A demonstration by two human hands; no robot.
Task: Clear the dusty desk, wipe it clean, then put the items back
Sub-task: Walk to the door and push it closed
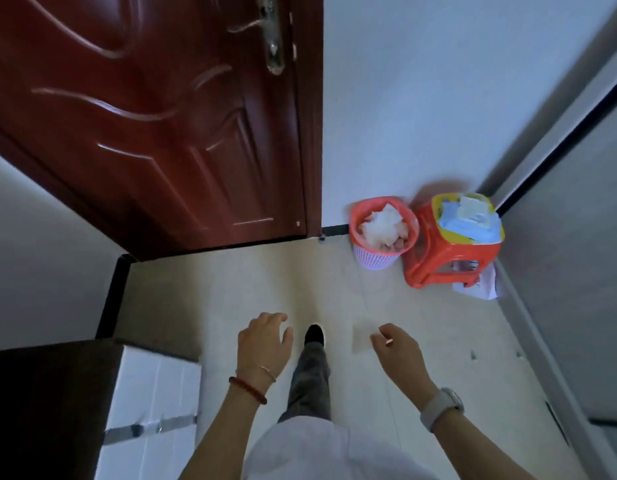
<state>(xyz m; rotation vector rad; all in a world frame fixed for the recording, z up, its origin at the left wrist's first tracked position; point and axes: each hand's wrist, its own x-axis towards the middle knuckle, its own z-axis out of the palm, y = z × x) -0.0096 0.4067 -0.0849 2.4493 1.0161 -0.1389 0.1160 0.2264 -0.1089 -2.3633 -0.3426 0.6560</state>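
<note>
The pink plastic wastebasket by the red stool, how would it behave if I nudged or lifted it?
The pink plastic wastebasket is probably light: thin perforated walls, filled with crumpled white paper. It narrows toward the base, so a high push may tip it. Heaped paper could spill if it tilts.

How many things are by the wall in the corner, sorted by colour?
Pink: 1, the bin.
Red: 1, the stool.
Blue: 1, the wipes pack on the stool.
White: 1, the paper under the stool.
Total: 4.
</note>
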